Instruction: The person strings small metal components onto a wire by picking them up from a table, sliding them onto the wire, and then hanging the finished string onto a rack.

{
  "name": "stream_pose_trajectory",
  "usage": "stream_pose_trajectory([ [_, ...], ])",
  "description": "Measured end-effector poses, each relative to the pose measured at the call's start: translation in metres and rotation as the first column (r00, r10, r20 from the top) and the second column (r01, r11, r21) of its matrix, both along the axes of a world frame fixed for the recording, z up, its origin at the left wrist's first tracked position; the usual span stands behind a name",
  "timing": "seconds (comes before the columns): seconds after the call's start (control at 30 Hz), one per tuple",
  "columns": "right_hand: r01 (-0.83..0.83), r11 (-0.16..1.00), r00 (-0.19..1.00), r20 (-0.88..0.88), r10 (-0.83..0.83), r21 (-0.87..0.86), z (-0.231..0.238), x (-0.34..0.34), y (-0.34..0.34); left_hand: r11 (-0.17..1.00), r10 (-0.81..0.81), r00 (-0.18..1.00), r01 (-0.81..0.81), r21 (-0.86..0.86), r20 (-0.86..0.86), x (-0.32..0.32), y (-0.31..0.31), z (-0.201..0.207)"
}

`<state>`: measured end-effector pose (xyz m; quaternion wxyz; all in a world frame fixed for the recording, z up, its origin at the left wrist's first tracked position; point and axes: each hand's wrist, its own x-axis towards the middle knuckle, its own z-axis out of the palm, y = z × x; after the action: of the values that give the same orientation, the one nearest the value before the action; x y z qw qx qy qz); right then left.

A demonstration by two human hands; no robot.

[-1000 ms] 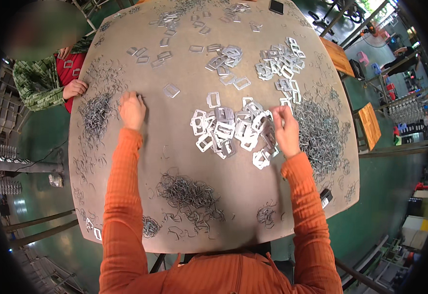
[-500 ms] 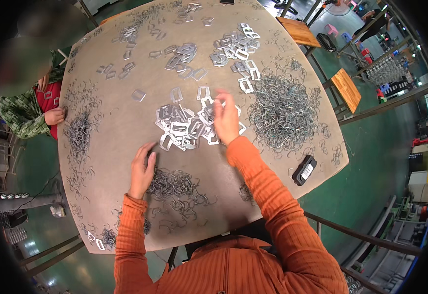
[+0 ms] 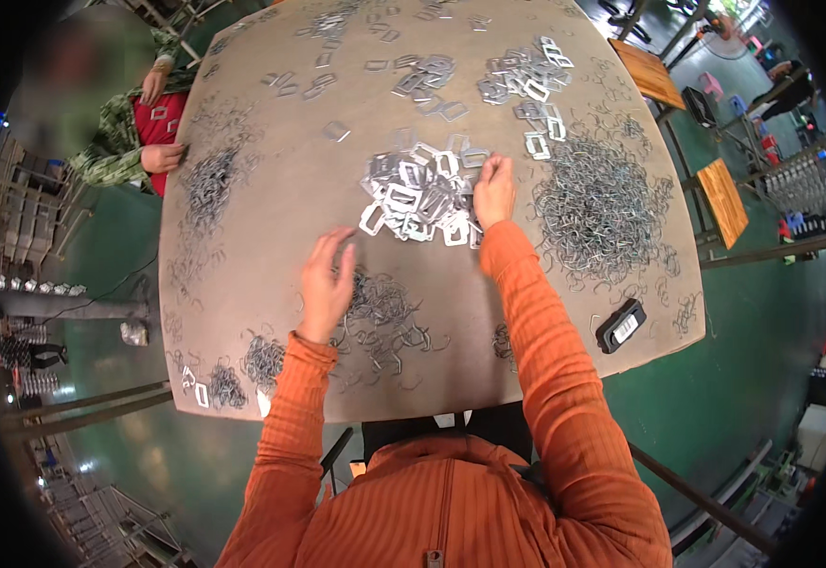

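Plates [image 3: 403, 197] more loosely spread one second ago now form one heap above frame centre: flat, silvery, rectangular, windowed. Your left hand [image 3: 327, 286], left of centre, has its thumb wide. Your right hand [image 3: 494, 189], at the heap's right edge, has narrowed fingers; their grip cannot be determined.

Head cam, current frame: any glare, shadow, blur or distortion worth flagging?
Head view: tabletop edges look bowed, black vignetting at the rim; head view: bright glare on the central pile of rectangular metal frames, soft shadow on the tabletop left of the right sleeve; head view: heavy blur covers the co-worker's head, upper left.
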<state>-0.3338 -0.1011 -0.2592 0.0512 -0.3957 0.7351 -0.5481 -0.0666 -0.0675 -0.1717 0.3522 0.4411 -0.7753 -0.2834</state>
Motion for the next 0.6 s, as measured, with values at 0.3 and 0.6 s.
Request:
stream_pose_trajectory([
  [0.3,-0.128,0.979,0.990,0.042,0.136,-0.157,0.046,0.001,0.055,0.880,-0.096,0.749,0.372,-0.296,0.656,-0.050,0.095,-0.065],
  [0.6,-0.141,0.990,0.983,-0.116,0.142,0.018,0.110,-0.010,0.182,0.812,0.436,0.542,0.108,-0.573,0.719,0.014,0.056,-0.108],
])
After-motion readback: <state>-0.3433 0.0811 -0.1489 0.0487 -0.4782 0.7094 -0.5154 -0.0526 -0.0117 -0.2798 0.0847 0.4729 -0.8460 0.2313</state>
